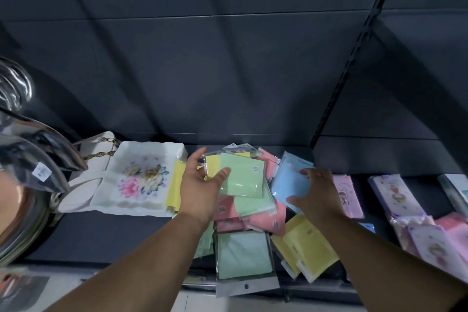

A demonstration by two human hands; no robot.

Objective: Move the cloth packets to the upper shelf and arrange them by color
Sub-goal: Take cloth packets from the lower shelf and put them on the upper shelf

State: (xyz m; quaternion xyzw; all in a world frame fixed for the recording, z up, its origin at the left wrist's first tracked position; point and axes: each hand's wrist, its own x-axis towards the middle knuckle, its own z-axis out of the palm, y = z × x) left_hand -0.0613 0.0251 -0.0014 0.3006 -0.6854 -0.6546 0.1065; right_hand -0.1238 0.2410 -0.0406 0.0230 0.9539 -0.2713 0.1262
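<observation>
Left hand (200, 185) pinches a mint-green packet (240, 177), thumb on its glossy face and fingers behind it. The slick sleeve could slide out of so light a hold if it is lifted fast. Right hand (319, 190) grips a light-blue packet (288, 181) by its near edge, fingers curled over it. That packet leans on the pink packets (266, 220) beneath, so pulling it free may drag neighbours along.

The bigger risk sits at the front of the mixed pile. 1 large green packet (243, 253) overhangs the edge of the dark shelf (101, 235), and the yellow packets (304, 246) beside it tilt the same way. A nudge from either of the 2 forearms above them could tip them off. The colours lie shuffled together, so a packet could also end up in the wrong group.

Both arms reach forward with the backs of the hands toward the camera. The 2 hands are apart, the mint-green packet between them. Just left of the pile sit a floral tray (141, 177) and a white chain-strap handbag (98, 152). Printed card packs (395, 192) lie to the right.
</observation>
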